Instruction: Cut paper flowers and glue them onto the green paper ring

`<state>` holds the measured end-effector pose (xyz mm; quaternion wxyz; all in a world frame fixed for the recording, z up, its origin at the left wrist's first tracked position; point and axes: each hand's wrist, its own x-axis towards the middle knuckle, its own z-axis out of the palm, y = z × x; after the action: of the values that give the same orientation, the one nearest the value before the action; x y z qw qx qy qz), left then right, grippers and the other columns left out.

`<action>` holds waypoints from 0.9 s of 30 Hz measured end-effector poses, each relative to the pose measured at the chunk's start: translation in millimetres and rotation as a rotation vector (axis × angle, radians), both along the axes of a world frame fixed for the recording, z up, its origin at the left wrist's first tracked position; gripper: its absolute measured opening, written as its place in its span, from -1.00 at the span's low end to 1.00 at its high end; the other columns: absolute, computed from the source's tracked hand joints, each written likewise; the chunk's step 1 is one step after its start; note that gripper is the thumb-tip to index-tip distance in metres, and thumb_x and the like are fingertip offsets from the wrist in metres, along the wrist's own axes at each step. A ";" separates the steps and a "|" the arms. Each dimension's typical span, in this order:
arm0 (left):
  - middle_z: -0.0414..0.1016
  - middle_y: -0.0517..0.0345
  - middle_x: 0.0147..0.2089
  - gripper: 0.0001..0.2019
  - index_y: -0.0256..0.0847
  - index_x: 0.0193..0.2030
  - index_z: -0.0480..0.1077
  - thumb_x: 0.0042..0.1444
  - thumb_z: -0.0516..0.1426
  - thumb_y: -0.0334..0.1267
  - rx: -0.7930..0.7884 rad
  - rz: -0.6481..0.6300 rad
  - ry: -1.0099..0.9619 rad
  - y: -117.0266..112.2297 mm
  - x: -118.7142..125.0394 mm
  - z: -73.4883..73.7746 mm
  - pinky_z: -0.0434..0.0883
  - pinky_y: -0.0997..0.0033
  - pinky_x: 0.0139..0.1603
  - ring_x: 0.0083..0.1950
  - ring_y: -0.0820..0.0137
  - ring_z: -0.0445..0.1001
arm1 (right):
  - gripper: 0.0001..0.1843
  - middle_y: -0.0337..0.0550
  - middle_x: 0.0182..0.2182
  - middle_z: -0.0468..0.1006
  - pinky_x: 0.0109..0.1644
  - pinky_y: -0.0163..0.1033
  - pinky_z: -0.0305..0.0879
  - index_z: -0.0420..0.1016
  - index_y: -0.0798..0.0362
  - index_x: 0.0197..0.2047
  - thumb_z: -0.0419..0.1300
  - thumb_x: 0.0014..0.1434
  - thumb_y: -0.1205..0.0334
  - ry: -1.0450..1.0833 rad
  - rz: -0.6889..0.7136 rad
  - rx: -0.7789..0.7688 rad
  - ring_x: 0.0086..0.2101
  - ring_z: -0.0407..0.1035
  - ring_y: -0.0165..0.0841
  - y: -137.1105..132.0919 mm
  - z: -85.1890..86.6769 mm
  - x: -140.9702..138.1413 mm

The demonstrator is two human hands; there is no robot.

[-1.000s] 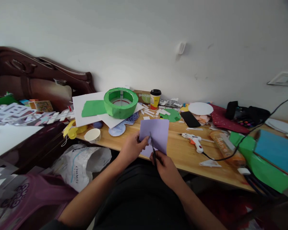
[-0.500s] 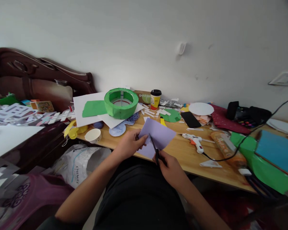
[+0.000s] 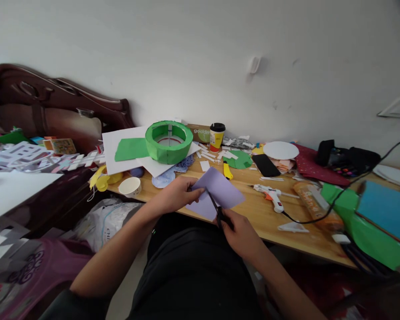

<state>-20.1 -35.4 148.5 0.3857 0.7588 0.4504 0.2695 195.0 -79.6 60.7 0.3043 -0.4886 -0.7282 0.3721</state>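
My left hand (image 3: 175, 194) pinches the left edge of a lilac paper sheet (image 3: 220, 189) held over the front edge of the wooden desk (image 3: 253, 213). My right hand (image 3: 242, 233) grips black scissors (image 3: 216, 210) whose blades reach into the sheet from below. The sheet lies tilted, with a cut part hanging under it.
A green paper ring (image 3: 168, 141) sits on white card at the back left. On the desk are a coffee cup (image 3: 216, 137), a phone (image 3: 265, 165), a glue gun (image 3: 270, 194) with a black cable, a yellow knife (image 3: 226, 170), a paper cup (image 3: 130, 186), green and blue sheets (image 3: 383, 209) at right.
The lilac sheet has turned clockwise and tipped flatter. My scissors hand has moved a little right and down, and the yellow knife behind the sheet has come into view.
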 end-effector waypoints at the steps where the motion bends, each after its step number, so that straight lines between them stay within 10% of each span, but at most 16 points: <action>1: 0.38 0.21 -0.53 -0.74 -0.22 -0.43 0.42 0.16 0.10 -0.09 -0.009 -0.017 0.001 0.3 -0.2 1.9 0.18 0.56 -0.58 -0.53 0.49 0.29 | -0.86 -0.07 -0.27 0.59 -0.13 -0.17 0.32 0.42 0.04 -0.26 0.04 0.19 0.28 -0.001 0.006 0.002 -0.23 0.47 -0.22 0.0 0.7 0.4; 27: 0.51 0.13 -0.38 -0.70 -0.26 -0.28 0.47 0.17 0.14 -0.03 -0.221 0.001 -0.207 -7.8 0.7 -32.6 0.41 0.46 -0.35 -0.42 0.44 0.49 | -0.86 -0.10 -0.32 0.60 -0.21 -0.22 0.31 0.43 0.02 -0.29 0.05 0.17 0.31 -0.040 0.082 -0.003 -0.29 0.49 -0.23 -3.1 -4.8 18.8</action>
<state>-19.4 -43.2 115.9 0.5110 0.6796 0.4356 0.2954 213.8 -82.6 55.9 0.2736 -0.4662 -0.7529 0.3753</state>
